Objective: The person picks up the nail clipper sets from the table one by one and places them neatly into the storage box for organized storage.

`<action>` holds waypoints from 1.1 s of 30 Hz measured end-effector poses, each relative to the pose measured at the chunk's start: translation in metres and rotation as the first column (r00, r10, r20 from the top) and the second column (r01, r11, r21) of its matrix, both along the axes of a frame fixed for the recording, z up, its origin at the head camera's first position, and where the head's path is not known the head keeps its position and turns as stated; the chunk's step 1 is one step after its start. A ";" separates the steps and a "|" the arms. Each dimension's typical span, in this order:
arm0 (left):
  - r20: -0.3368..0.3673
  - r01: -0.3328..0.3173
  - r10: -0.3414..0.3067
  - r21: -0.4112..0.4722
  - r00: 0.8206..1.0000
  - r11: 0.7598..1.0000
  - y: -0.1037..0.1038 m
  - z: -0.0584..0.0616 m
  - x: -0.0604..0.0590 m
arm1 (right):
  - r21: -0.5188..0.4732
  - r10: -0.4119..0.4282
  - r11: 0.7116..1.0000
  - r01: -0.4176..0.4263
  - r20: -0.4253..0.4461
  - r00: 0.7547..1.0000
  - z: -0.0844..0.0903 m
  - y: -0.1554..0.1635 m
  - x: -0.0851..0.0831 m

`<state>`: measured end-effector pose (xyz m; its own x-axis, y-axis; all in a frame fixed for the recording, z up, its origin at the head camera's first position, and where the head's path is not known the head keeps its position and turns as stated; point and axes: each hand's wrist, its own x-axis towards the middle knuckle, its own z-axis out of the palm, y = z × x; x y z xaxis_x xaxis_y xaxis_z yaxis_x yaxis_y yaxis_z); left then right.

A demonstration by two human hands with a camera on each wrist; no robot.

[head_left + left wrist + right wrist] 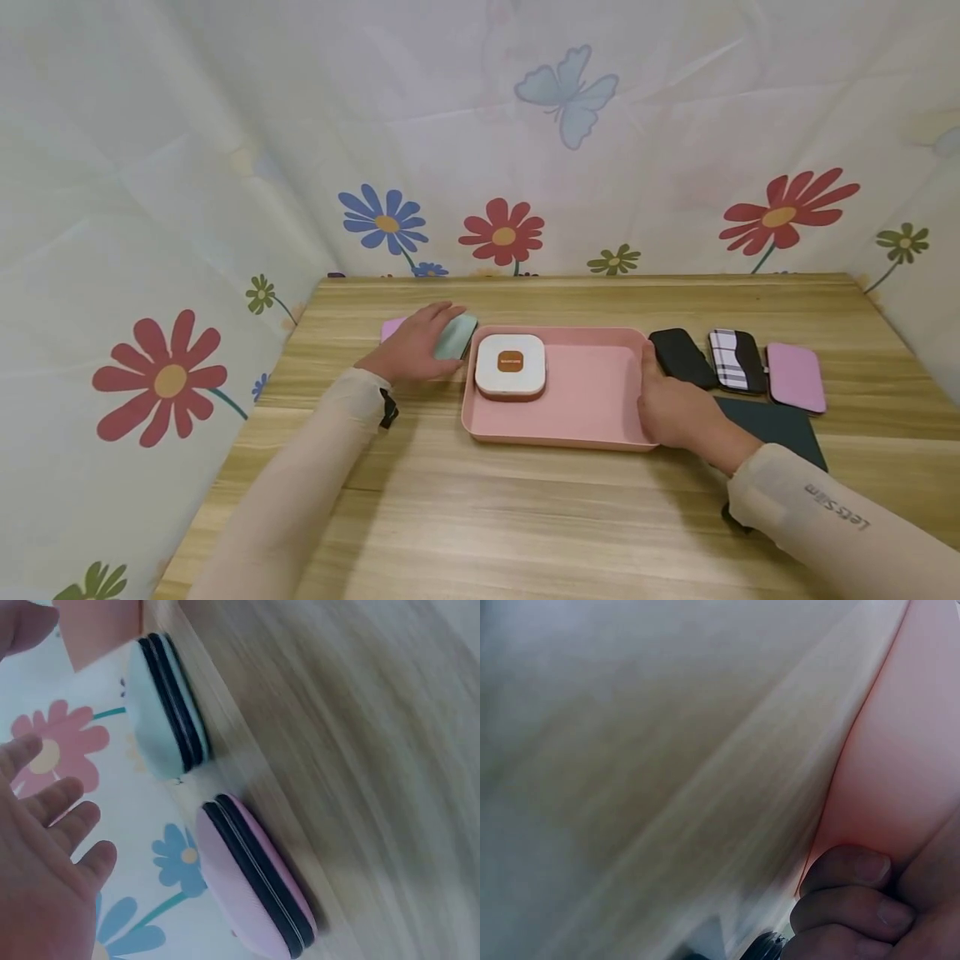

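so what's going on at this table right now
A person's right hand grips the right rim of a pink tray, which holds a white square box at its left end. The left hand reaches over a mint case beside the tray, fingers spread; a pink case lies just past it.

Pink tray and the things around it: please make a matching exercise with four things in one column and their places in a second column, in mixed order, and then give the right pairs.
Things
1. white box
2. mint case
3. checked case
4. right hand

Places
A. under the left hand
B. on the right rim of the pink tray
C. inside the tray, at its left end
D. between the black case and a pink case

Pairs: 1-C, 2-A, 3-D, 4-B
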<state>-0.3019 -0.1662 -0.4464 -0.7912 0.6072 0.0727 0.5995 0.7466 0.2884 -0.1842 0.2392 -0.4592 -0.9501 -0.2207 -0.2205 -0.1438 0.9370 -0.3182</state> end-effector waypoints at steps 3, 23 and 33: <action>0.029 -0.004 0.005 -0.026 1.000 1.000 0.000 -0.001 -0.003 | 0.001 0.009 1.000 -0.009 -0.002 1.000 0.000 0.000 0.001; 0.166 -0.033 0.065 -0.191 0.984 0.981 0.009 -0.005 -0.021 | 0.020 0.012 1.000 -0.011 -0.032 0.999 0.002 0.000 0.001; 0.239 -0.059 0.102 -0.181 0.966 0.982 0.009 -0.006 -0.024 | 0.035 0.015 0.999 -0.014 -0.036 0.999 -0.001 0.000 0.001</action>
